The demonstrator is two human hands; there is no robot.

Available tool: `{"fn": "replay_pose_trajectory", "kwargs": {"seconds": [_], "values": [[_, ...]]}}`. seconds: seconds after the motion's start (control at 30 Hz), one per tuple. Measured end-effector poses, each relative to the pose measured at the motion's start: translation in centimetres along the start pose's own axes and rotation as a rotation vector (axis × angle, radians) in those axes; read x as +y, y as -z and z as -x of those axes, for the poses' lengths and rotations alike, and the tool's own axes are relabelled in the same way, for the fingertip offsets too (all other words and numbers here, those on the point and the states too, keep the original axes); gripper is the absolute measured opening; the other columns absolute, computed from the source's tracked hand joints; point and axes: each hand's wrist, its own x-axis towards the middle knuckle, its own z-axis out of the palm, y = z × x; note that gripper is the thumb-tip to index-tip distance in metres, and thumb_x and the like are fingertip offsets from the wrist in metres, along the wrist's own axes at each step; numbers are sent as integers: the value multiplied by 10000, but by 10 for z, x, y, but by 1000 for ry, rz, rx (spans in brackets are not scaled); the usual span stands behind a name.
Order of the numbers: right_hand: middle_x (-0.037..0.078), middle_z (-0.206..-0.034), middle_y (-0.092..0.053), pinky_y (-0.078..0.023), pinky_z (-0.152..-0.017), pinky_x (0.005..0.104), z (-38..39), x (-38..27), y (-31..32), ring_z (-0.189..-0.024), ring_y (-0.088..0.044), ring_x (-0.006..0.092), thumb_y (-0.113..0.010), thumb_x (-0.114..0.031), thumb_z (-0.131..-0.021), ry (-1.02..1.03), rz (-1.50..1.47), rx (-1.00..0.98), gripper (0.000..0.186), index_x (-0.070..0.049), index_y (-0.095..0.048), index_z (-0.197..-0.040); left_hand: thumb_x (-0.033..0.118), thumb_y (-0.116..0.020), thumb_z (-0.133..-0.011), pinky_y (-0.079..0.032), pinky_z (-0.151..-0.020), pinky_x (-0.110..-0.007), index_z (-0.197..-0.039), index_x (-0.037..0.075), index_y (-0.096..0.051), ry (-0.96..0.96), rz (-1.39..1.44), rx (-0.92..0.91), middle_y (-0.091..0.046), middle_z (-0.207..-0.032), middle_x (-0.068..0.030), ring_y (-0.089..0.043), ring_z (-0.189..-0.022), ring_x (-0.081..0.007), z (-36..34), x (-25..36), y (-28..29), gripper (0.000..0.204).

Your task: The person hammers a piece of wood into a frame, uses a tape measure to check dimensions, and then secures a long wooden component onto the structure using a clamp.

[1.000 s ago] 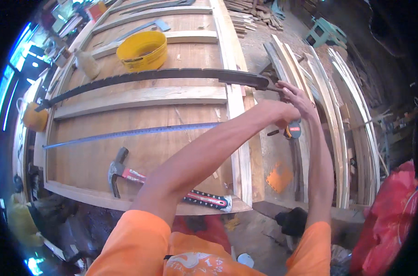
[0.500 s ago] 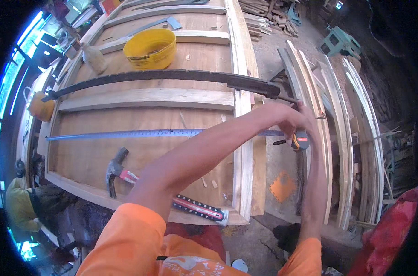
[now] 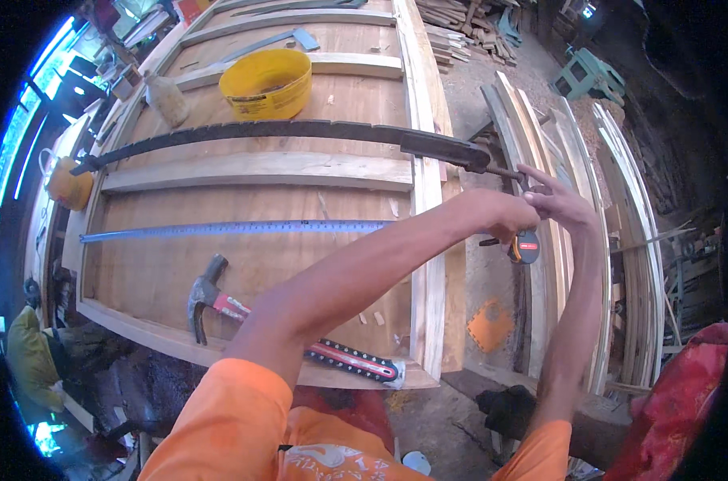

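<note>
A large wooden panel (image 3: 244, 264) with raised battens lies flat in front of me. A steel tape measure blade (image 3: 220, 230) stretches across it from the left edge to the right rail. My left hand (image 3: 504, 215) reaches over the right rail and grips the tape measure case (image 3: 524, 244), which is black with a red patch. My right hand (image 3: 560, 204) is beside it with fingers spread, touching the left hand and the case. A red-handled claw hammer (image 3: 244, 313) lies on the panel under my left forearm.
A long dark bar clamp (image 3: 300, 132) spans the panel beyond the tape. A yellow bucket (image 3: 269, 82) and a brush (image 3: 165, 96) stand farther back. Leaning wooden frames (image 3: 620, 240) fill the right side. An orange scrap (image 3: 489, 325) lies on the floor.
My view has moved closer over the panel. Both hands stay together at the right rail with the tape case, and the blade still lies stretched across the panel.
</note>
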Motion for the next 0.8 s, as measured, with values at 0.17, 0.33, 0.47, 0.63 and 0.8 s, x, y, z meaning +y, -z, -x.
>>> {"fn": "replay_pose_trajectory", "kwargs": {"seconds": [0.17, 0.33, 0.47, 0.63, 0.8], "values": [[49, -865, -673, -461, -668, 287, 5, -34, 3, -762, -579, 119, -807, -232, -884, -56, 447, 88, 661, -54, -601, -1486, -9, -828, -754, -566, -735, -464, -1173, 35, -627, 62, -31, -36, -726, -917, -136, -718, -877, -322, 5, 12, 4, 466], [58, -905, -730, -494, -694, 292, -4, -51, 25, -754, -599, 130, -847, -255, -844, 7, 555, 139, 505, -33, -750, -1287, -5, -817, -760, -584, -803, -476, -1167, 39, -659, 55, -59, 4, -758, -997, -168, -743, -986, -342, 9, 16, 7, 438], [59, -855, -758, -506, -651, 299, -18, -58, 43, -708, -608, 117, -834, -306, -892, 66, 588, 25, 395, -37, -798, -1178, 5, -816, -763, -584, -850, -485, -1193, 49, -664, 87, -48, -22, -767, -1056, -180, -741, -1050, -352, 11, 16, 7, 458], [40, -847, -747, -546, -672, 294, -35, -60, 62, -735, -639, 122, -794, -407, -947, -22, 485, 29, 370, -48, -826, -1031, 8, -819, -761, -579, -836, -489, -1173, 45, -659, 92, -59, -15, -764, -1033, -178, -741, -1035, -348, 10, 17, 8, 443], [38, -916, -740, -606, -798, 343, -61, -35, 69, -806, -698, 155, -725, -531, -975, 22, 171, 93, 494, -71, -799, -1140, -8, -830, -736, -570, -792, -489, -1182, 47, -649, 90, -79, -21, -764, -1009, -168, -745, -974, -345, 9, 17, 9, 485]]}}
